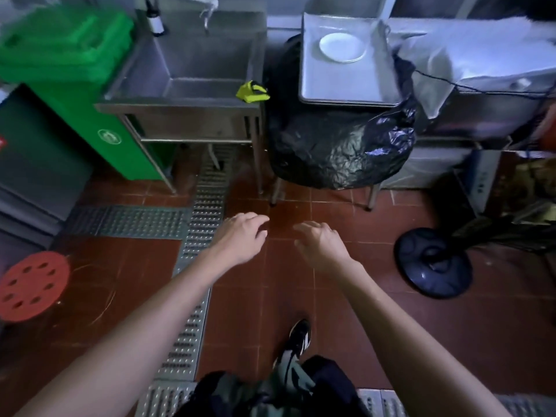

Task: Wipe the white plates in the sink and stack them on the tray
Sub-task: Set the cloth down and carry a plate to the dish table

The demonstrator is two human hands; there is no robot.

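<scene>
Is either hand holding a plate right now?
No, the left hand and right hand hang empty over the floor; the white plates sit on the tray.

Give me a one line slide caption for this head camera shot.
Both hands, left and right, hang empty over the tiled floor; white plates sit stacked on the tray beside the sink.

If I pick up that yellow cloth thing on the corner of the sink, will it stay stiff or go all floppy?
Probably floppy: the yellow cloth sits crumpled and folded on the sink rim, so it should droop from your hand. It looks light for its size. It partly hangs at the rim's corner, so a small push might slide it off.
</scene>
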